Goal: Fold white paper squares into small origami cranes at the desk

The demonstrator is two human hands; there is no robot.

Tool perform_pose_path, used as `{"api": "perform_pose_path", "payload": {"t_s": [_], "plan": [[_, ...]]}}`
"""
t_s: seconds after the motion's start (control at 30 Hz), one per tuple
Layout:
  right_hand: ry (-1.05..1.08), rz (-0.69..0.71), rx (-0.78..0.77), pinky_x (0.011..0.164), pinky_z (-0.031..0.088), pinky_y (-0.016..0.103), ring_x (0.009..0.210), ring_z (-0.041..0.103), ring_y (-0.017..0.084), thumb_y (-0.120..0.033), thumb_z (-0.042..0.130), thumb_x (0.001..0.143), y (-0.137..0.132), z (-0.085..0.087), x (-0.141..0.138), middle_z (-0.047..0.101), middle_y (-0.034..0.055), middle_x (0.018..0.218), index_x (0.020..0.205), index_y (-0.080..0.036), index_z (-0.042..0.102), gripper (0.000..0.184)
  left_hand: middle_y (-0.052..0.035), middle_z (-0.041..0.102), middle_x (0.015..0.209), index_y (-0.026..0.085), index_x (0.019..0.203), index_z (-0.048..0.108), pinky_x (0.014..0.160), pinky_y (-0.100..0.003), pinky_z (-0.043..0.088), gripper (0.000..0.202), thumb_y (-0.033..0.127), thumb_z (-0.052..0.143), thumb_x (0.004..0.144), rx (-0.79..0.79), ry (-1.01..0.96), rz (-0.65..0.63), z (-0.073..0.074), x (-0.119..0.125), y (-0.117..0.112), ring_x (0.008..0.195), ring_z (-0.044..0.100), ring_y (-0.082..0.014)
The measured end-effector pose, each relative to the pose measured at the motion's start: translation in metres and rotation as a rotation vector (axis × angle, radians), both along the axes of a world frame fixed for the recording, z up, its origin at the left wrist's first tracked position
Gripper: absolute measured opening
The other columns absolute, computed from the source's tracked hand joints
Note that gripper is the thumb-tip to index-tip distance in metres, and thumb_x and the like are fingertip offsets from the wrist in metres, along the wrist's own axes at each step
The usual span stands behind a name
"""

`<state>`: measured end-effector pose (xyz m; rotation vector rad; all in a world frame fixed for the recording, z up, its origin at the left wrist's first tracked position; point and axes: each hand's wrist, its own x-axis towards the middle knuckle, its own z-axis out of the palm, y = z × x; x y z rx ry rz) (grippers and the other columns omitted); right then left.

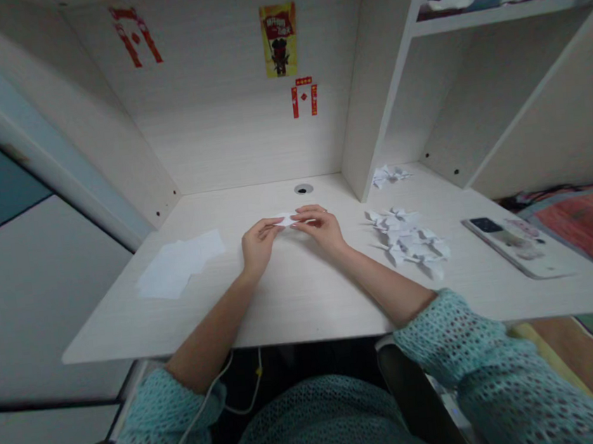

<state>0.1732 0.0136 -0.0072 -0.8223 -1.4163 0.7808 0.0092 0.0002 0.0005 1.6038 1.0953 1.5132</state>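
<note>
A small piece of folded white paper (286, 220) is held up between my two hands, above the middle of the desk. My left hand (259, 245) pinches its left end between thumb and fingers. On the other end, my right hand (322, 226) has its thumb and fingertips closed. Fingers cover both ends, so the exact folded shape is hard to make out. To the left lie flat sheets of white paper (174, 266), overlapping. Right of my right forearm is a cluster of several small folded paper pieces (407, 238).
More folded paper pieces (390, 175) lie by the shelf divider (370, 115). A phone-like device (514, 247) rests on the right of the white desk (306, 313). Behind my hands is a round cable hole (303, 189). A white cable (202, 408) hangs below the front edge.
</note>
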Motion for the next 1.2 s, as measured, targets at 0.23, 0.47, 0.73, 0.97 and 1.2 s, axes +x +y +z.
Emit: {"api": "perform_pose_path", "payload": {"t_s": [0.23, 0.47, 0.73, 0.97, 1.2], "plan": [[0.062, 0.108, -0.156, 0.074, 0.049, 0.032, 0.076, 0.065, 0.020, -0.039, 0.077, 0.060, 0.005, -0.006, 0.001, 0.073, 0.0052, 0.083, 0.079, -0.022, 0.074, 0.025, -0.0051, 0.070, 0.094, 0.019, 0.091, 0.069, 0.085, -0.032, 0.051, 0.020, 0.028, 0.065, 0.073, -0.018, -0.014, -0.038, -0.003, 0.000, 0.001, 0.086, 0.066, -0.0172], [-0.007, 0.051, -0.115, 0.067, 0.046, 0.030, 0.075, 0.065, 0.019, -0.036, 0.075, 0.062, -0.001, 0.000, 0.001, 0.073, 0.0050, 0.081, 0.078, -0.023, 0.075, 0.020, -0.0054, 0.071, 0.091, 0.018, 0.091, 0.068, 0.083, -0.033, 0.052, 0.023, 0.029, 0.068, 0.070, -0.017, -0.020, -0.043, 0.002, 0.001, -0.002, 0.082, 0.067, -0.0181], [0.009, 0.071, -0.156, 0.070, 0.047, 0.031, 0.075, 0.065, 0.020, -0.037, 0.076, 0.061, -0.009, 0.008, -0.003, 0.073, 0.0047, 0.080, 0.073, -0.023, 0.075, 0.019, -0.0042, 0.071, 0.080, 0.018, 0.076, 0.070, 0.078, -0.031, 0.052, 0.015, 0.031, 0.067, 0.072, 0.026, -0.044, 0.072, 0.003, 0.002, -0.004, 0.077, 0.067, -0.0171], [0.090, 0.116, -0.182, 0.076, 0.049, 0.032, 0.080, 0.066, 0.020, -0.036, 0.075, 0.063, -0.007, 0.007, -0.006, 0.073, 0.0041, 0.084, 0.077, -0.023, 0.075, 0.019, -0.0043, 0.071, 0.079, 0.017, 0.076, 0.070, 0.078, -0.030, 0.052, 0.016, 0.031, 0.069, 0.070, 0.025, -0.109, 0.133, 0.007, 0.009, -0.007, 0.077, 0.066, -0.0165], [0.109, 0.116, -0.227, 0.078, 0.049, 0.033, 0.079, 0.066, 0.020, -0.035, 0.076, 0.060, -0.005, 0.006, -0.003, 0.074, 0.0040, 0.082, 0.075, -0.022, 0.075, 0.020, -0.0057, 0.071, 0.080, 0.016, 0.077, 0.070, 0.078, -0.031, 0.053, 0.019, 0.033, 0.072, 0.068, 0.007, -0.169, 0.138, 0.007, 0.009, -0.007, 0.077, 0.067, -0.0169]]}}
